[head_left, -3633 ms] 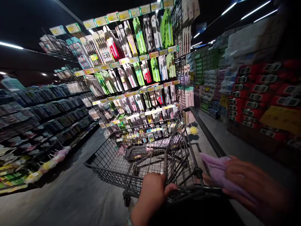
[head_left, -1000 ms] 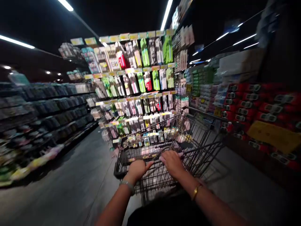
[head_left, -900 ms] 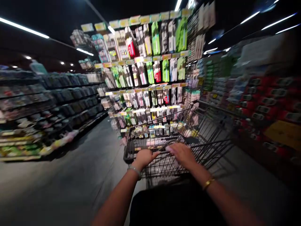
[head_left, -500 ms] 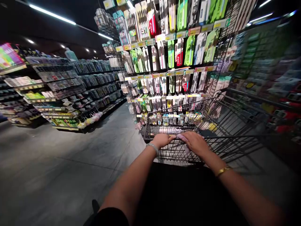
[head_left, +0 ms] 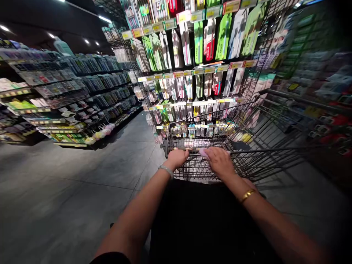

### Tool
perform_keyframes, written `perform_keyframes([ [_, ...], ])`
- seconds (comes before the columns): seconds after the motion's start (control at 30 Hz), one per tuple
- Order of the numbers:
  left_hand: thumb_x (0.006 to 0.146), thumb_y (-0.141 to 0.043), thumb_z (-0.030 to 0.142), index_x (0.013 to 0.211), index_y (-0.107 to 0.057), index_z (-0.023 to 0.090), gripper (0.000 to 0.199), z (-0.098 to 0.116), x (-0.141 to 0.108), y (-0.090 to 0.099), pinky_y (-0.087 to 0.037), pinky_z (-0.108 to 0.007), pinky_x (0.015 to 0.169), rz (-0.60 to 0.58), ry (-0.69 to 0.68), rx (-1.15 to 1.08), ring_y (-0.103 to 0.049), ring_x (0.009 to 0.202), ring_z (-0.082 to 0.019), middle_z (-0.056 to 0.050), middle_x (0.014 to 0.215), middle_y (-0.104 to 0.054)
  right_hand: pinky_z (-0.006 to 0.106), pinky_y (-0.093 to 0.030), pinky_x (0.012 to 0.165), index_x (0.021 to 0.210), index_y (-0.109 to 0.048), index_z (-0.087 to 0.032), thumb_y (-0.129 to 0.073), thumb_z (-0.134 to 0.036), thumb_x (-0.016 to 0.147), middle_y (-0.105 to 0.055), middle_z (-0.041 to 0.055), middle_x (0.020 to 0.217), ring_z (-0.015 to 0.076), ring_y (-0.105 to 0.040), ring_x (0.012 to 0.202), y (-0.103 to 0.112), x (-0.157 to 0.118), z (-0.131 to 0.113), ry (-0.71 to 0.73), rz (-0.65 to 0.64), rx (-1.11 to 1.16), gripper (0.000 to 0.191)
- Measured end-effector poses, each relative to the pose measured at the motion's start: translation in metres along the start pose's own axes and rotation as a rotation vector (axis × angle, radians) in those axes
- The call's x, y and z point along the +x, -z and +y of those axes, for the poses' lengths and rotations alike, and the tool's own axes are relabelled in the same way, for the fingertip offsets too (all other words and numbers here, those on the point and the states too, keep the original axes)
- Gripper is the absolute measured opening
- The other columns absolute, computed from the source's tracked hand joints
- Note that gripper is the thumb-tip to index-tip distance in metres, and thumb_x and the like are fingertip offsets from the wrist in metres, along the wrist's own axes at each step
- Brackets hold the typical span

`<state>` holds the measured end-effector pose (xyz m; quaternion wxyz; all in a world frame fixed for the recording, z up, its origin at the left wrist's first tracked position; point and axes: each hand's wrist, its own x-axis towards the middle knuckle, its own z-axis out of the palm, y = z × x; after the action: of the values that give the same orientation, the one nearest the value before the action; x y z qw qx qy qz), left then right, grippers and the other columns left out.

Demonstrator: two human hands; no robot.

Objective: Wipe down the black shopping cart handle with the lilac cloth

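Shop aisle; toothbrush rack (head_left: 189,103) is placed just beyond far edge of wire shopping cart (head_left: 166,146). Cart is gripped at near rim by left hand (head_left: 177,157); lilac cloth (head_left: 204,152) is held there by right hand (head_left: 219,160), apart. If cart is pushed, rack could be bumped. Wide floor (head_left: 104,168) is seen beyond left edge; right is dim.

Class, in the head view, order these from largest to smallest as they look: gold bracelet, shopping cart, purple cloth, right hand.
1. Shopping cart
2. Right hand
3. Purple cloth and gold bracelet: both look small; the hand partly covers the cloth, so I cannot rank these two.
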<state>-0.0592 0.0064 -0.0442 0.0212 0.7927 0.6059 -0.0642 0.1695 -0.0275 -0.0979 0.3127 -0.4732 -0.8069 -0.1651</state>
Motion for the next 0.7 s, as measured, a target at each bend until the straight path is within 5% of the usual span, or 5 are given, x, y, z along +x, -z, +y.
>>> perform_keyframes([
  [0.13, 0.101, -0.023, 0.047, 0.082, -0.075, 0.014, 0.064, -0.025, 0.006, 0.003, -0.048, -0.029, 0.071, -0.014, -0.063, 0.047, -0.070, 0.080, -0.023, -0.013, 0.086, -0.075, 0.040, -0.035, 0.096, 0.119, -0.064, -0.020, -0.043, -0.037, 0.100, -0.065, 0.0100, 0.111, 0.0256, -0.051, 0.104, 0.011, -0.002, 0.013, -0.258, 0.021, -0.003, 0.032],
  [0.23, 0.100, -0.025, 0.039, 0.079, -0.074, 0.011, 0.061, -0.037, 0.012, -0.003, -0.047, -0.034, 0.074, 0.021, -0.085, 0.111, -0.070, 0.082, -0.028, -0.018, 0.084, -0.074, 0.044, -0.036, 0.095, 0.110, -0.067, -0.022, -0.040, -0.037, 0.101, -0.066, 0.0106, 0.106, 0.0275, -0.052, 0.100, -0.003, 0.011, -0.024, -0.394, -0.008, -0.004, 0.032],
  [0.37, 0.097, -0.033, 0.030, 0.085, -0.074, 0.011, 0.047, -0.042, 0.012, -0.012, -0.046, -0.035, 0.077, 0.057, -0.158, 0.169, -0.070, 0.084, -0.027, -0.017, 0.084, -0.074, 0.048, -0.025, 0.112, 0.130, -0.062, -0.023, -0.047, -0.038, 0.099, -0.059, 0.0094, 0.135, 0.0312, -0.042, 0.128, -0.035, 0.020, -0.076, -0.072, -0.067, 0.051, 0.038],
  [0.47, 0.095, -0.038, 0.028, 0.086, -0.075, 0.012, 0.041, -0.043, 0.008, -0.015, -0.045, -0.035, 0.077, 0.095, -0.194, 0.189, -0.070, 0.083, -0.026, -0.016, 0.082, -0.075, 0.045, -0.026, 0.112, 0.137, -0.057, -0.029, -0.050, -0.031, 0.098, -0.056, 0.0056, 0.141, 0.0284, -0.041, 0.131, -0.035, 0.014, -0.067, 0.079, -0.103, 0.086, 0.040],
  [0.7, 0.096, -0.034, 0.026, 0.071, -0.074, 0.011, 0.049, -0.038, 0.013, -0.021, -0.044, -0.034, 0.069, 0.184, -0.150, 0.179, -0.069, 0.072, -0.025, -0.015, 0.072, -0.073, 0.038, -0.039, 0.082, 0.122, -0.063, -0.023, -0.063, -0.038, 0.092, -0.066, 0.0102, 0.105, 0.0254, -0.054, 0.094, 0.001, 0.031, -0.035, -0.108, -0.271, -0.029, 0.034],
])
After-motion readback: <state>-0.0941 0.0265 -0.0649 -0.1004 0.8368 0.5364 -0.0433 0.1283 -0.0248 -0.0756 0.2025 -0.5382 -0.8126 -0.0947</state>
